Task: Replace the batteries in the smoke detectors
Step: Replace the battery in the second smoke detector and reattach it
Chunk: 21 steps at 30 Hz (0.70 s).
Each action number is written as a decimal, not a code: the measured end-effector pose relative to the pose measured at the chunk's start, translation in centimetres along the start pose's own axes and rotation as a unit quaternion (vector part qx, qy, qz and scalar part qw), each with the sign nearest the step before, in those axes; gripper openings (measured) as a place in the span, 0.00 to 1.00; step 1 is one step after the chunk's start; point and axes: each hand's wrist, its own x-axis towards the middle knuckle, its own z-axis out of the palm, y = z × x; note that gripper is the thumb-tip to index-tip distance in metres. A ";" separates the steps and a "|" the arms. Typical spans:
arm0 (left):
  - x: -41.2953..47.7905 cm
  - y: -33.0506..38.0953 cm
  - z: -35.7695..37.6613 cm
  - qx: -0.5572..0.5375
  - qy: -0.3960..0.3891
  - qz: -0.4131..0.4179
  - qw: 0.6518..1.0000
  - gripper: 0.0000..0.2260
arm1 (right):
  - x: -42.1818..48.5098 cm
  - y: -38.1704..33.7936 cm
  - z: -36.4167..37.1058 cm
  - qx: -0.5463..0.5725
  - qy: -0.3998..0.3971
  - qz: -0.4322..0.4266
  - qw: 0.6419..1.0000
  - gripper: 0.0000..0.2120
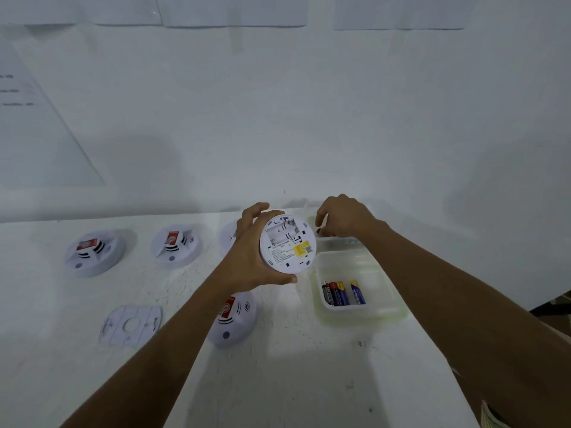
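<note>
Holding the smoke detector [288, 242] up off the table [309, 366], my left hand [250, 257] wraps its rim from the left, thumb under the near edge and fingertips over the far edge. Its back faces me, tilted a little toward my right, and the battery bay in its upper half looks empty, though glare makes that hard to be sure of.

My right hand [343, 217] is just past the detector on its right, curled downward over the far container [336, 242]. Something small and dark shows at my fingertips, maybe a battery end; I cannot tell whether I am pinching it or only reaching for it.

What matters for the next move is the nearer container [358, 307], which sits toward me from my right hand and just right of the detector. Four batteries [343, 293] lie in it side by side, their long axes running roughly away from me, leaning slightly left. My right hand is clearly the closer one and the free one, so I judge it should draw back toward me to pick one up by its sides, then carry it left into the bay.

Beyond my left wrist two more detectors [95, 251] sit face up, another lies under my left forearm, and a mounting plate [131, 325] rests further left.
</note>
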 end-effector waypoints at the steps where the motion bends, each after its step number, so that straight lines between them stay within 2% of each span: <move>1: 0.1 -0.1 -0.1 -0.004 0.000 0.000 1.000 0.48 | 0.1 0.0 0.3 -0.006 0.002 -0.002 1.000 0.08; 4: 0.4 -0.4 -0.2 -0.012 0.002 -0.001 1.000 0.47 | 0.5 0.2 0.4 0.014 -0.015 0.000 1.000 0.06; 6: 0.5 -0.5 -0.3 -0.013 0.001 -0.003 1.000 0.49 | 0.3 0.3 -0.4 0.068 -0.031 0.012 0.997 0.07; 9: 0.6 -0.6 -0.3 -0.019 0.002 -0.002 1.000 0.49 | -1.1 0.0 -2.1 0.174 0.017 0.019 0.984 0.06; 12: 0.7 -0.5 -0.1 -0.022 0.000 0.000 1.000 0.47 | -4.0 -1.1 -3.7 0.340 0.111 0.008 0.934 0.05; 15: 0.8 0.1 0.2 -0.023 -0.002 0.002 1.000 0.48 | -6.9 -3.2 -4.1 0.483 0.145 -0.027 0.863 0.05; 17: 0.8 0.7 0.4 -0.025 -0.003 0.010 1.000 0.47 | -8.1 -4.5 -3.2 0.503 0.161 -0.042 0.848 0.05; 21: 0.8 1.4 0.3 -0.026 0.008 0.028 0.999 0.44 | -9.0 -6.0 -0.4 0.459 0.234 -0.027 0.857 0.05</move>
